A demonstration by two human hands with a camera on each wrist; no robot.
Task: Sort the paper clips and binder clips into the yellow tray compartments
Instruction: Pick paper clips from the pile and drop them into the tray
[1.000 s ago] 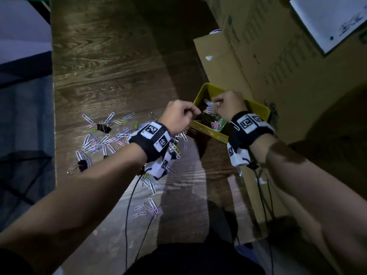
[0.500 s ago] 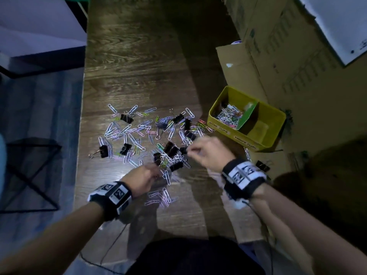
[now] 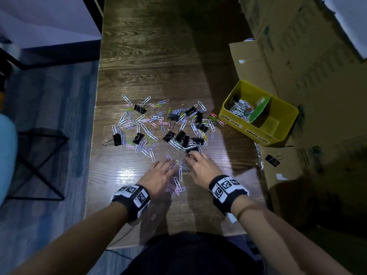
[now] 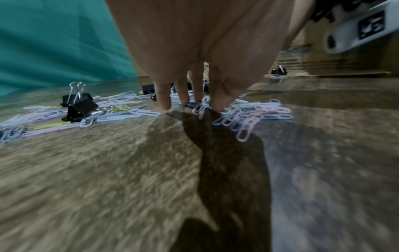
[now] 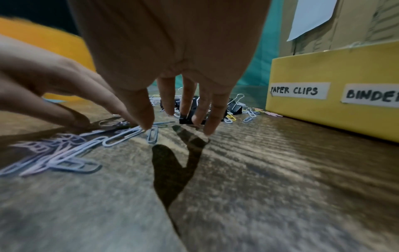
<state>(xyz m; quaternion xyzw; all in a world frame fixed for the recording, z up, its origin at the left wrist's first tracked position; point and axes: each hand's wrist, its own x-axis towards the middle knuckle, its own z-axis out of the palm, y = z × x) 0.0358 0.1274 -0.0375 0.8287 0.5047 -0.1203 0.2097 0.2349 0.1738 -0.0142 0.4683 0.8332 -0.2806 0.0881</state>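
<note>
Only paper clips [image 3: 241, 110] fill the yellow tray's [image 3: 256, 133] left compartment; both hands [image 3: 160, 177] spread.

Pastel paper clips [image 3: 143, 121] and black binder clips [image 3: 140, 108] lie on dark woodgrain table [image 3: 151, 56]; yellow tray [image 3: 286, 124], green divider [image 3: 260, 109].

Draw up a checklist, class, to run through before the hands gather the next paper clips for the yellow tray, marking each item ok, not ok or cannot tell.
1. Left hand free: ok, straight fingers touch the pastel wire paper clips.
2. Right hand free: ok, nothing gripped.
3. Compartment labels on the yellow plastic tray readable: ok.
4. Paper-clip compartment has room: ok.
5. Black binder clip clear of the right hand: not ok, at its fingertips.
6. Binder compartment empty: cannot tell.
</note>
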